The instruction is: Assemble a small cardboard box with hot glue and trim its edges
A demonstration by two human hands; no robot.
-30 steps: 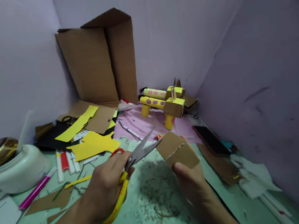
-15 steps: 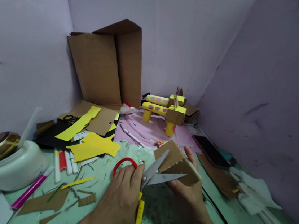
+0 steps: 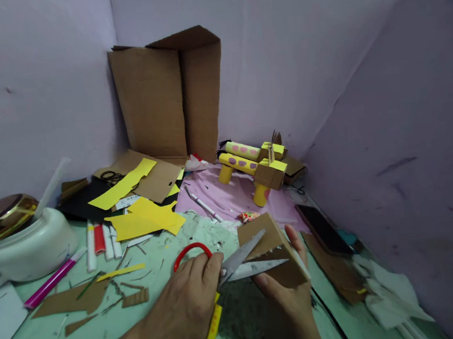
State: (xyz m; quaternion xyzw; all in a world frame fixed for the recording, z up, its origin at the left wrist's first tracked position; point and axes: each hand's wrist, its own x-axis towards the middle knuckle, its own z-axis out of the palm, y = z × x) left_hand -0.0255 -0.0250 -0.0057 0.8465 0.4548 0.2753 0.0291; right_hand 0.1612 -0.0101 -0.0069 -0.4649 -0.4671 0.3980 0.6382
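My left hand (image 3: 191, 289) is wrapped round the red-handled scissors (image 3: 244, 252), whose blades stand apart and point right. The blades lie at a small brown cardboard box (image 3: 262, 221), one above its torn-looking edge and one lower; whether they bite into it I cannot tell. My right hand (image 3: 291, 307) grips that box from the right and below, with the thumb on the near side and fingers behind. A yellow measuring tape (image 3: 210, 333) hangs by my left wrist. Part of the scissors' handles is hidden under my left hand.
Two yellow spotted cardboard figures (image 3: 239, 162) stand on a pink cloth (image 3: 208, 191) behind. Yellow paper (image 3: 145, 219), markers (image 3: 98, 240) and cardboard scraps (image 3: 71, 299) lie left. A white pot (image 3: 49, 240) stands far left. At right are a phone (image 3: 323, 229) and a cardboard strip (image 3: 334, 272).
The scissor blades have closed slightly at the cardboard box. The whole view has shifted a little, so most things appear farther right. Both hands keep their hold.
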